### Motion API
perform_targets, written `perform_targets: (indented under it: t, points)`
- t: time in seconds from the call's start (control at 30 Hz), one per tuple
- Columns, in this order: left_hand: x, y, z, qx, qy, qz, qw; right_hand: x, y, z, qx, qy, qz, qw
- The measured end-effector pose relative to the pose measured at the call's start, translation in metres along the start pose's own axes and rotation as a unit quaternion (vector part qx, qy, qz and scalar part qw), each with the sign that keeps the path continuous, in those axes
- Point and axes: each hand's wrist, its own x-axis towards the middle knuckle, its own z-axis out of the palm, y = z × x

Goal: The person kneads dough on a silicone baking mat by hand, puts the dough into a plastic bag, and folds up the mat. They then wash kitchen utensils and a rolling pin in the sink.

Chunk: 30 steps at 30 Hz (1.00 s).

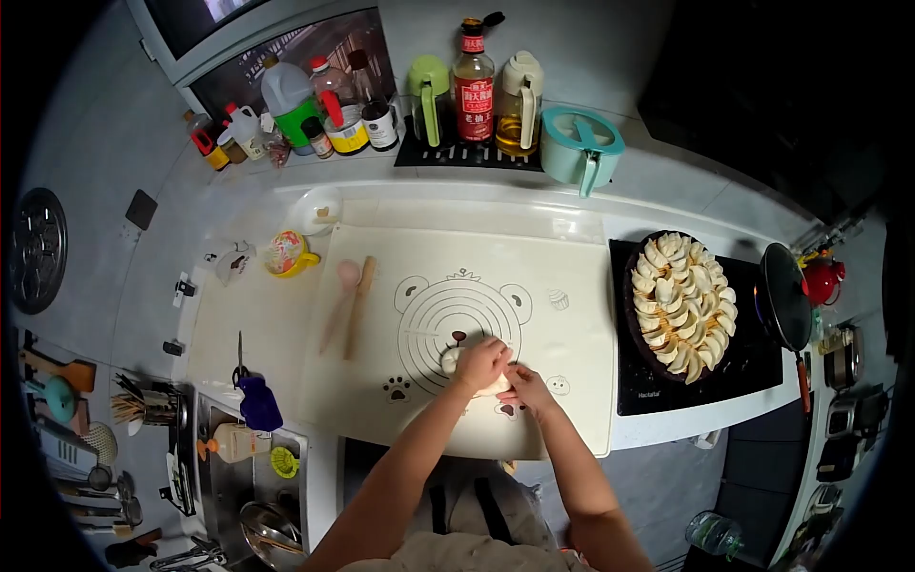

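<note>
A silicone mat (572, 381) printed with a bear's face and rings lies in front of me. Near its front edge both hands work on a piece of white dough (492, 386). My left hand (483, 363) presses over the top of it with bent fingers. From the right, my right hand (527, 387) pinches the dough's edge, its fingertips partly hidden. Part of a white lump of dough (450, 359) shows just left of my left hand; whether it joins the other piece is hidden. A wooden rolling pin (359, 308) and a pale pink utensil (348, 276) rest to the left.
A round dark tray of pale folded pieces (682, 305) stands on the black cooktop (658, 396) at right, beside a pan (784, 296). Bottles (475, 95) and a teal lidded container (581, 148) line the back. A yellow cup (289, 255) and sink (224, 486) are left.
</note>
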Motion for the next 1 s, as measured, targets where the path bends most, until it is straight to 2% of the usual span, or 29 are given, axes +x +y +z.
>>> perform_targets:
  t: [0.03, 0.07, 0.1, 0.13, 0.17, 0.23, 0.33, 0.43, 0.5, 0.53, 0.57, 0.63, 0.67, 0.77, 0.8, 0.93, 1.0]
  points:
    - [0.000, -0.004, -0.001, -0.035, 0.020, -0.033, 0.999, -0.001, 0.005, 0.005, 0.027, 0.005, 0.015, 0.999]
    - [-0.004, -0.013, -0.007, -0.065, 0.098, -0.076, 0.990, -0.004, 0.013, 0.013, 0.054, 0.009, 0.032, 0.998]
    - [-0.005, -0.017, -0.019, -0.041, 0.177, -0.144, 0.973, -0.006, 0.021, 0.022, 0.082, 0.013, 0.048, 0.995]
    - [-0.008, -0.027, -0.032, 0.082, 0.193, -0.140, 0.968, -0.008, 0.031, 0.032, 0.094, 0.039, 0.043, 0.994]
    - [-0.018, -0.041, -0.036, 0.195, 0.124, -0.238, 0.943, -0.009, 0.042, 0.040, 0.128, 0.058, 0.022, 0.990]
    - [-0.030, -0.051, -0.043, 0.226, -0.027, -0.294, 0.928, -0.013, 0.054, 0.055, 0.177, 0.123, -0.009, 0.976]
    - [-0.026, -0.048, -0.041, 0.063, 0.013, -0.388, 0.919, -0.010, 0.061, 0.055, 0.212, 0.150, -0.004, 0.966]
    - [-0.017, -0.023, -0.041, -0.167, -0.047, -0.412, 0.894, -0.006, 0.064, 0.048, 0.227, 0.133, 0.010, 0.965]
    - [-0.012, 0.014, -0.034, -0.050, -0.086, -0.421, 0.902, -0.007, 0.064, 0.046, 0.253, 0.129, 0.019, 0.959]
    - [-0.013, 0.034, -0.025, 0.047, 0.020, -0.358, 0.932, -0.010, 0.062, 0.047, 0.267, 0.127, 0.024, 0.955]
    - [-0.017, 0.050, -0.017, 0.142, 0.126, -0.286, 0.939, -0.013, 0.062, 0.048, 0.268, 0.128, 0.023, 0.955]
    - [-0.026, 0.056, -0.007, 0.210, 0.117, -0.196, 0.951, -0.019, 0.058, 0.048, 0.266, 0.128, 0.024, 0.955]
    - [-0.030, 0.058, -0.003, 0.244, 0.111, -0.151, 0.951, -0.013, 0.065, 0.043, 0.220, 0.123, 0.028, 0.967]
    - [-0.046, 0.026, 0.019, 0.219, 0.170, -0.111, 0.954, 0.003, 0.077, 0.030, 0.196, 0.061, 0.023, 0.978]
    - [-0.041, 0.019, 0.019, 0.224, 0.157, -0.106, 0.956, -0.014, 0.054, 0.034, 0.241, 0.055, 0.047, 0.968]
    - [-0.009, 0.004, 0.016, 0.239, 0.138, -0.065, 0.959, -0.017, 0.031, 0.024, 0.215, -0.009, 0.068, 0.974]
    - [0.003, -0.013, 0.018, 0.316, 0.034, -0.069, 0.946, -0.016, 0.020, 0.020, 0.172, -0.013, 0.075, 0.982]
